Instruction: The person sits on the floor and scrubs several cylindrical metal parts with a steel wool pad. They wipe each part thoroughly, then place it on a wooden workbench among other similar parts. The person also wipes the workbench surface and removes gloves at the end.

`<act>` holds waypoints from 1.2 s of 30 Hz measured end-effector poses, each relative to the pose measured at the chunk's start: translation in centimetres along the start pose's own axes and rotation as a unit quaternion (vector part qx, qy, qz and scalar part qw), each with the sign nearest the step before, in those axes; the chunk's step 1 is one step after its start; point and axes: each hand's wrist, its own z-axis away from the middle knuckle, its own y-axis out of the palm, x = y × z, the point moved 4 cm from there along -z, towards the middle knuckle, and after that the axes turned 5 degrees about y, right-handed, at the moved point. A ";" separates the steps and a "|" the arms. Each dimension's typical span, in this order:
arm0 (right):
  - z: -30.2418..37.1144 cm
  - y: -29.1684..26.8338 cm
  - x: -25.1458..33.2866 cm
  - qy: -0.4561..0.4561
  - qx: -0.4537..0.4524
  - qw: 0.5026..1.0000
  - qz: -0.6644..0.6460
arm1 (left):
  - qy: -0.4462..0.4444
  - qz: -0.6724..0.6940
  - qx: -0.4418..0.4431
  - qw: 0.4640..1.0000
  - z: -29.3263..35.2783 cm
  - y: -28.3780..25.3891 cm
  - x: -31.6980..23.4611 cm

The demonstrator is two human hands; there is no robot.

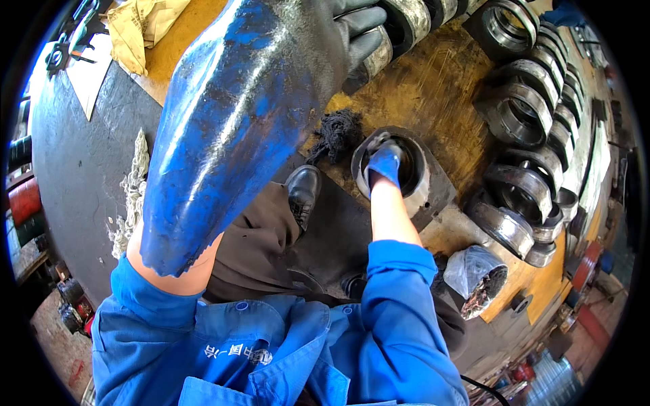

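Note:
A long blue rubber glove (223, 128), blackened with grease, covers my left hand (338, 40) and most of that forearm. The raised arm looms large across the upper middle; its dark gloved fingers are slightly apart, with nothing visible in them, though the top of the hand is cut off. My right hand (384, 161), in a shorter blue glove, reaches down inside a thick steel ring (418, 186). Its greasy fingers are curled against the bore; what they hold, if anything, is hidden. Left of the ring lies a black, matted rag (336, 135).
Rows of steel rings (518, 115) line the right side, with more rings (406, 24) at the top. A clear plastic bag (474, 271) of reddish-brown stuff stands near my right elbow. Pale stringy rags (132, 193) and yellow paper (139, 34) lie left. My shoe (303, 193) shows below.

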 end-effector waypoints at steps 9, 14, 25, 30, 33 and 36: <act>4.8 -4.8 -6.2 -0.188 0.339 0.922 0.002 | -0.058 0.069 0.331 0.939 -1.4 -0.7 7.0; 5.4 -14.5 -6.9 -0.133 0.261 0.955 -0.038 | -0.031 -0.004 0.337 0.941 0.5 -1.4 5.9; 17.2 -9.2 -10.6 0.092 0.109 0.972 0.189 | -0.061 -0.128 0.285 0.948 -3.7 -2.5 12.1; 19.0 -10.5 -11.8 0.131 0.053 0.983 0.118 | 0.119 -0.490 0.318 0.803 -1.0 -1.7 17.5; 17.9 -9.3 -11.9 0.125 0.075 0.987 0.071 | 0.230 -0.689 0.396 0.561 -1.5 -4.3 23.0; 17.8 -7.2 -11.8 0.094 -0.038 0.994 0.045 | 0.288 -0.750 0.431 0.411 -4.9 -9.9 29.9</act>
